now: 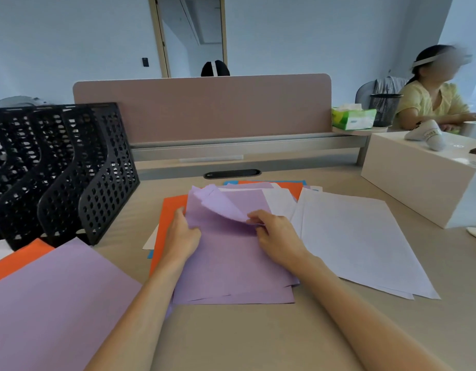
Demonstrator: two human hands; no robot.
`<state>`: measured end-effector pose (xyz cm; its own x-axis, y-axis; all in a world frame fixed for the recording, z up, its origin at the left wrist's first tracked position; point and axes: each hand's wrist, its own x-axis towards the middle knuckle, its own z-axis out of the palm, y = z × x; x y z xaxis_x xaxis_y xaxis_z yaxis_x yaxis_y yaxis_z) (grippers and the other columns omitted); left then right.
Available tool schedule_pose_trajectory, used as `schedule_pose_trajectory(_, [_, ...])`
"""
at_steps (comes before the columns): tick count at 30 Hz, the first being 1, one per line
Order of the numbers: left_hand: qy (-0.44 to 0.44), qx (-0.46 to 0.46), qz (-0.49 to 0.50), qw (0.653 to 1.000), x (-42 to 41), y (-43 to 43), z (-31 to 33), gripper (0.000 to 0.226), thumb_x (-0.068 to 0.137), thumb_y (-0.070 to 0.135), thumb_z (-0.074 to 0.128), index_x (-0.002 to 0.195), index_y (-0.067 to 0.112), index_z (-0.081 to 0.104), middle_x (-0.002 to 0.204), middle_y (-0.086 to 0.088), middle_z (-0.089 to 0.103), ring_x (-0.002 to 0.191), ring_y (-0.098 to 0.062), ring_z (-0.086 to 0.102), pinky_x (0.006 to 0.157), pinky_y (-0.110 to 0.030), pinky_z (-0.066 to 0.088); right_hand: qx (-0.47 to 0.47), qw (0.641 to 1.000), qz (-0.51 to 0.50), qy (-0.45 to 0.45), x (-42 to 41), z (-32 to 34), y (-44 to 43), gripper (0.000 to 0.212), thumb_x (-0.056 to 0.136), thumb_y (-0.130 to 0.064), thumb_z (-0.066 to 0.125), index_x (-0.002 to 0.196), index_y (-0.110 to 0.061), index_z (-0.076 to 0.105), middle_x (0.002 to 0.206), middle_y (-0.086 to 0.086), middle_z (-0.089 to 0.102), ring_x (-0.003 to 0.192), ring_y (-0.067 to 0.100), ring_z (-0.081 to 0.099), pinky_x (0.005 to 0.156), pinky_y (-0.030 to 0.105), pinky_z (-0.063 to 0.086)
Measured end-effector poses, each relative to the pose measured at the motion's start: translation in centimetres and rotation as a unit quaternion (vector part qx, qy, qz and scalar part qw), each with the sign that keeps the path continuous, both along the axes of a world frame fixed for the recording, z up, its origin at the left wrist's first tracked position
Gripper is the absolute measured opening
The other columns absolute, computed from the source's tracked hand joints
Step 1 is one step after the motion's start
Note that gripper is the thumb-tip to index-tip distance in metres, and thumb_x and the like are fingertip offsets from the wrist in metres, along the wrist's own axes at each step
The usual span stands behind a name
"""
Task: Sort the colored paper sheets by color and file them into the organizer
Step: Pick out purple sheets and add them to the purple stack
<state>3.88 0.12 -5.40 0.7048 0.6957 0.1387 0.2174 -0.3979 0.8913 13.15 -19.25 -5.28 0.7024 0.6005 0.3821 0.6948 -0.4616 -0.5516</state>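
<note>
A mixed stack of paper lies in the middle of the desk, topped by several purple sheets (231, 263), with orange sheets (170, 212) and a blue edge showing beneath. My right hand (274, 234) pinches the right edge of the top purple sheet, which curls up and over to the left. My left hand (182, 234) rests flat on the stack's left edge. White sheets (360, 236) are fanned out to the right. A separate purple sheet (52, 298) lies at the near left over an orange one (20, 258). The black mesh organizer (57, 167) stands at the left.
A white box (419, 178) with a sock on top sits at the right. A pink divider panel (202, 108) closes the desk's far side, with a tissue pack (353, 119) and a mesh bin (384, 108) beyond. A person in yellow sits at far right.
</note>
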Motion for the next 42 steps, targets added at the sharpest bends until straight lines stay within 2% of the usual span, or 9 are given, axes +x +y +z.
schedule_pose_trajectory(6, [0.042, 0.029, -0.013, 0.999, 0.3, 0.2, 0.0, 0.046, 0.084, 0.001, 0.044, 0.125, 0.02, 0.048, 0.113, -0.003, 0.062, 0.098, -0.028, 0.059, 0.081, -0.041, 0.053, -0.064, 0.991, -0.071, 0.094, 1.3, 1.4, 0.8, 0.027, 0.088, -0.016, 0.055, 0.11, -0.002, 0.057, 0.112, 0.013, 0.059, 0.103, 0.031, 0.056, 0.084, 0.036, 0.046])
schedule_pose_trajectory(11, [0.055, 0.029, -0.021, 0.998, 0.4, 0.1, -0.2, 0.054, 0.088, 0.002, 0.045, 0.139, 0.019, 0.04, 0.12, -0.001, 0.056, 0.109, -0.029, 0.055, 0.089, -0.04, 0.05, 0.069, 0.967, -0.092, 0.228, 1.8, 2.3, 1.5, 0.024, 0.081, -0.005, 0.056, 0.102, -0.011, 0.064, 0.093, 0.004, 0.063, 0.089, 0.026, 0.064, 0.077, 0.038, 0.057])
schedule_pose_trajectory(15, [0.082, 0.042, -0.011, 0.996, 0.5, 0.4, -0.3, 0.059, 0.091, 0.013, 0.049, 0.147, 0.016, 0.033, 0.138, -0.009, 0.05, 0.124, -0.032, 0.048, 0.099, -0.043, 0.045, 0.074, 0.976, -0.092, 0.183, 2.3, 2.8, 0.8, 0.01, 0.079, -0.002, 0.058, 0.074, -0.01, 0.057, 0.075, 0.004, 0.055, 0.073, 0.023, 0.052, 0.054, 0.021, 0.039])
schedule_pose_trajectory(21, [0.096, 0.067, -0.024, 0.993, -0.3, -1.2, 0.5, 0.044, 0.096, 0.019, 0.045, 0.138, 0.008, 0.041, 0.13, -0.005, 0.052, 0.122, -0.032, 0.048, 0.088, -0.033, 0.04, 0.143, 0.927, -0.139, 0.318, 4.6, 3.6, -3.6, 0.021, 0.081, 0.004, 0.061, 0.101, 0.012, 0.065, 0.086, 0.013, 0.061, 0.079, 0.022, 0.058, 0.076, 0.041, 0.053])
schedule_pose_trajectory(25, [0.057, -0.055, -0.081, 0.994, -0.4, -2.8, 2.2, 0.055, 0.096, 0.032, 0.047, 0.147, 0.016, 0.036, 0.147, 0.0, 0.044, 0.133, -0.023, 0.044, 0.107, -0.035, 0.037, 0.222, 0.889, -0.107, 0.385, 3.4, 6.0, -5.9, 0.012, 0.092, 0.003, 0.054, 0.095, -0.001, 0.065, 0.088, 0.01, 0.065, 0.074, 0.02, 0.061, 0.069, 0.034, 0.053])
schedule_pose_trajectory(28, [-0.015, -0.151, -0.088, 0.984, -0.2, -3.5, 4.3, 0.054, 0.084, 0.052, 0.054, 0.129, 0.022, 0.055, 0.132, 0.003, 0.059, 0.119, -0.018, 0.056, 0.106, -0.039, 0.042, 0.288, 0.878, -0.091, 0.37, 2.6, 8.1, -6.9, 0.008, 0.094, -0.002, 0.055, 0.093, -0.007, 0.062, 0.087, 0.007, 0.066, 0.07, 0.017, 0.061, 0.06, 0.028, 0.052])
schedule_pose_trajectory(34, [-0.131, -0.156, -0.16, 0.966, 0.2, -5.1, 9.5, 0.034, 0.089, 0.04, 0.066, 0.116, 0.02, 0.063, 0.11, 0.002, 0.071, 0.097, -0.014, 0.069, 0.085, -0.033, 0.053, 0.354, 0.889, 0.002, 0.292, 1.4, 11.4, -9.1, 0.014, 0.096, -0.006, 0.055, 0.104, -0.011, 0.066, 0.091, 0.001, 0.073, 0.072, 0.01, 0.068, 0.06, 0.022, 0.054])
schedule_pose_trajectory(39, [-0.057, -0.24, -0.219, 0.944, 0.5, -6.6, 8.5, 0.055, 0.074, 0.059, 0.073, 0.117, 0.025, 0.066, 0.109, 0.006, 0.072, 0.097, -0.008, 0.067, 0.102, -0.029, 0.042, 0.408, 0.861, -0.028, 0.302, 2.5, 10.8, -10.0, 0.02, 0.091, 0.004, 0.058, 0.11, 0.0, 0.062, 0.094, 0.011, 0.068, 0.081, 0.021, 0.062, 0.072, 0.032, 0.053])
schedule_pose_trajectory(42, [-0.065, -0.22, -0.175, 0.958, 1.2, -7.8, 7.1, 0.015, 0.09, 0.028, 0.068, 0.102, 0.019, 0.068, 0.083, 0.008, 0.075, 0.069, -0.004, 0.069, 0.066, -0.02, 0.052, 0.281, 0.903, -0.08, 0.316, 2.8, 9.5, -10.4, 0.024, 0.087, 0.006, 0.058, 0.11, 0.001, 0.061, 0.102, 0.016, 0.069, 0.087, 0.025, 0.065, 0.078, 0.038, 0.055])
